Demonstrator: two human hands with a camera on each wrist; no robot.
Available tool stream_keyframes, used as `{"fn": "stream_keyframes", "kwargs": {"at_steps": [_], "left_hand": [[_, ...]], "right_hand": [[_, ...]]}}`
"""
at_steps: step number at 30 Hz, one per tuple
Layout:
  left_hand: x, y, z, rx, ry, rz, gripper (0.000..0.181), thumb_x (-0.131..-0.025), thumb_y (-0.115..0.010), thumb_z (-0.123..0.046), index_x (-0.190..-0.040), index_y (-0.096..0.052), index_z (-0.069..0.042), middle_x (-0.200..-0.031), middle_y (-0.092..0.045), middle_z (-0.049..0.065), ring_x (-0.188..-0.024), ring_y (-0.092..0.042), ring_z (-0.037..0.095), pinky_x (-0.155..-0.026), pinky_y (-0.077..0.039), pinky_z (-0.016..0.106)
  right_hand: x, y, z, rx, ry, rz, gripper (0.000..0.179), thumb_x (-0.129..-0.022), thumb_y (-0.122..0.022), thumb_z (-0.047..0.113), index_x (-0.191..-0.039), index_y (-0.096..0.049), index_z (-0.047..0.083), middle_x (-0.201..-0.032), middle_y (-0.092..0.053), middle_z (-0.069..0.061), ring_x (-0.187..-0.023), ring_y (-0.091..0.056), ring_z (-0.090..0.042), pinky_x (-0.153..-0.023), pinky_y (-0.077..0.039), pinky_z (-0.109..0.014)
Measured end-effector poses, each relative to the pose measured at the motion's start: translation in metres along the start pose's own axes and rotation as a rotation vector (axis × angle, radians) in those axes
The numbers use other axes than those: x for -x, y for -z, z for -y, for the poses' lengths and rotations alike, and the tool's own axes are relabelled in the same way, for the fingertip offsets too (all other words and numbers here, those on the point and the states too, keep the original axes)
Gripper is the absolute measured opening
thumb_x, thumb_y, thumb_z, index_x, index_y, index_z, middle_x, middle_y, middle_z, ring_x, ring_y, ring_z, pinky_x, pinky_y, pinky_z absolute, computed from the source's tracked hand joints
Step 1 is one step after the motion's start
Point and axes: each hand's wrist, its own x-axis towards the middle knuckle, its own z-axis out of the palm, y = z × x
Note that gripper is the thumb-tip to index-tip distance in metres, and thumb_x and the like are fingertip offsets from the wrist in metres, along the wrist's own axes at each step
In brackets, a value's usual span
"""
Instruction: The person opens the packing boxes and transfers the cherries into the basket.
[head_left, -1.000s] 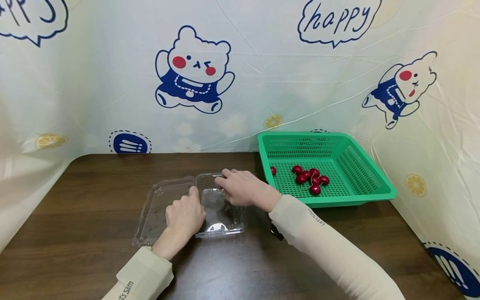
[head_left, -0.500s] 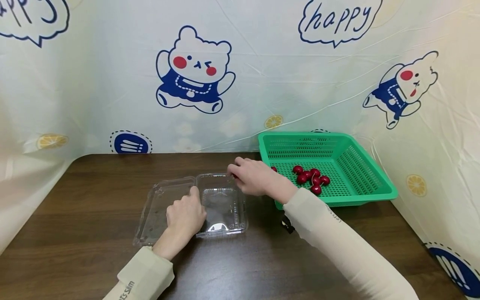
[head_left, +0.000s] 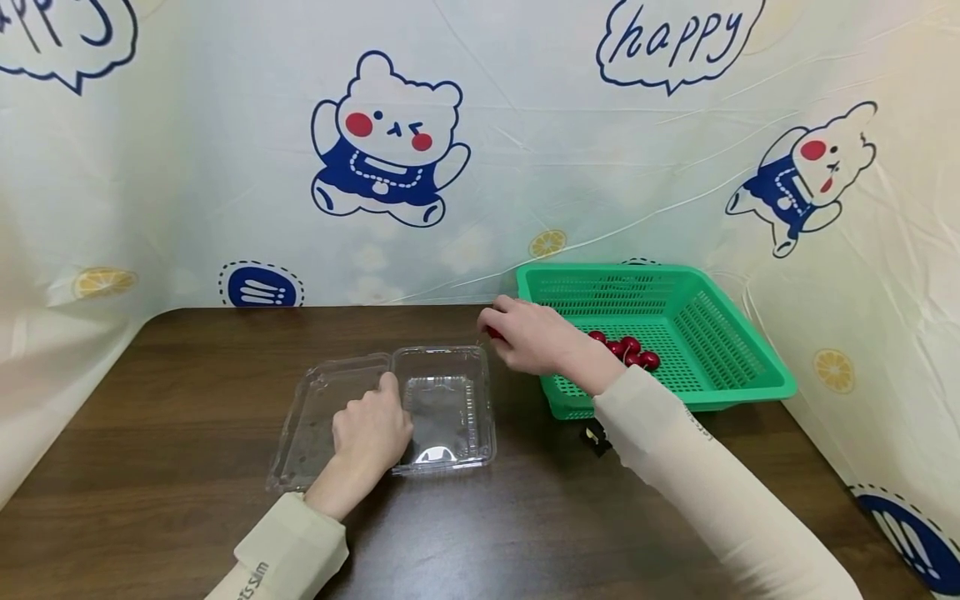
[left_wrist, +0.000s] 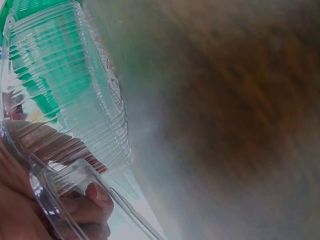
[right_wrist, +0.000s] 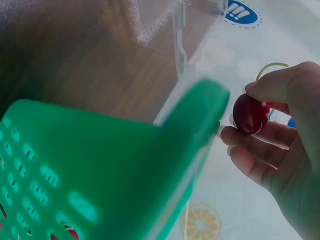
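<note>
My left hand (head_left: pixel 372 429) grips a clear plastic clamshell box (head_left: pixel 450 358) at the hinge between its lid and base. In the left wrist view, the fingers (left_wrist: pixel 92 210) curl round the plastic edge. The lid (head_left: pixel 318 392) lies folded open to the left, partly hidden by that hand. Between thumb and fingers, my right hand (head_left: pixel 532 337) pinches one dark red cherry (right_wrist: pixel 250 114) with a green stem. This hand is over the left side of a green plastic basket (head_left: pixel 776 385), where several more cherries (head_left: pixel 649 361) lie, some hidden behind the hand and wrist.
The basket stands at the back right of the dark wooden table (head_left: pixel 187 433), its raised rim close to my right hand. Behind the table hangs a pale printed cloth (head_left: pixel 525 125) with bear drawings.
My right hand has moved right and away from me, from over the clamshell base to the basket's left edge, with the cherry in its fingers. The left hand has stayed put.
</note>
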Motion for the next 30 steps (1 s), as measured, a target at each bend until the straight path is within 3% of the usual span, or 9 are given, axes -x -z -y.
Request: {"fn": "stream_keyframes", "kwargs": {"at_steps": [10, 22, 30], "left_hand": [[0.000, -0.002, 0.001, 0.004, -0.004, -0.005, 0.019, -0.085, -0.055, -0.015, -0.096, -0.047, -0.002, -0.083, -0.068, 0.027, -0.066, -0.065, 0.046, -0.050, -0.046, 0.052], [0.000, -0.001, 0.001, -0.002, -0.003, 0.003, 0.019, -0.086, -0.054, -0.015, -0.097, -0.048, -0.001, -0.082, -0.068, 0.026, -0.066, -0.065, 0.046, -0.050, -0.046, 0.052], [-0.001, -0.002, 0.001, -0.001, -0.003, -0.004, 0.019, -0.085, -0.054, -0.015, -0.096, -0.048, -0.001, -0.083, -0.068, 0.027, -0.067, -0.065, 0.046, -0.051, -0.047, 0.053]], "right_hand": [[0.005, 0.013, -0.012, -0.061, -0.068, -0.021, 0.021, -0.097, -0.056, 0.015, -0.117, -0.063, 0.014, -0.114, -0.061, -0.007, -0.091, -0.060, -0.022, -0.077, -0.053, -0.037], [0.012, 0.020, -0.034, -0.111, -0.160, 0.017, 0.024, -0.098, -0.054, 0.017, -0.121, -0.061, 0.013, -0.115, -0.059, -0.007, -0.090, -0.060, -0.021, -0.078, -0.050, -0.037], [0.020, 0.022, -0.051, -0.145, -0.183, -0.008, 0.024, -0.096, -0.058, 0.017, -0.119, -0.061, 0.010, -0.113, -0.060, -0.009, -0.093, -0.059, -0.024, -0.083, -0.050, -0.041]]}}
